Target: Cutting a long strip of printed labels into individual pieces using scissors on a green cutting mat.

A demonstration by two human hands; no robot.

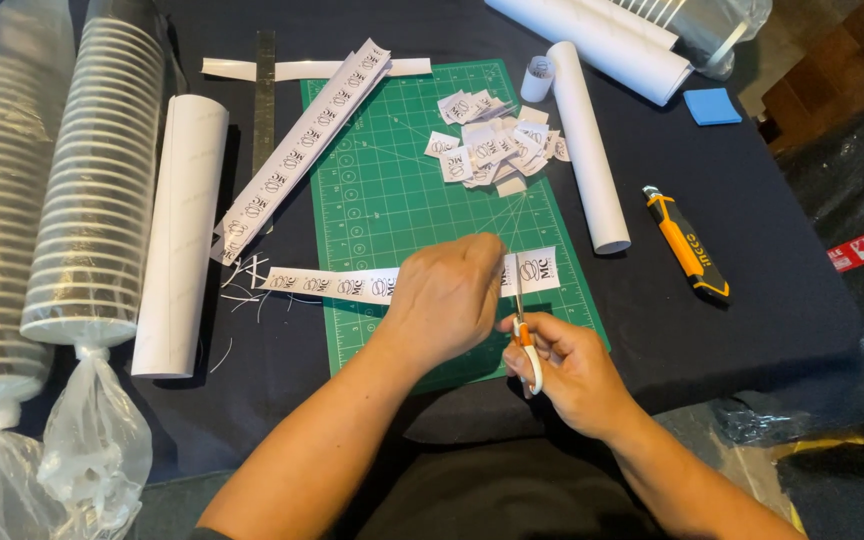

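My left hand (pixel 447 290) pinches the printed label strip (pixel 337 284) flat across the green cutting mat (pixel 392 200); my right hand (pixel 562 365) grips small scissors (pixel 524 330), blades around the strip near its right end.

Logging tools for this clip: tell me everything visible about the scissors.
The scissors are small, with orange and white plastic handles and thin metal blades. The right hand grips the handles; the blades point up, away from the person, across a white paper strip printed with black logos. The left hand holds that strip down on the green cutting mat. How far the blades are open cannot be told.
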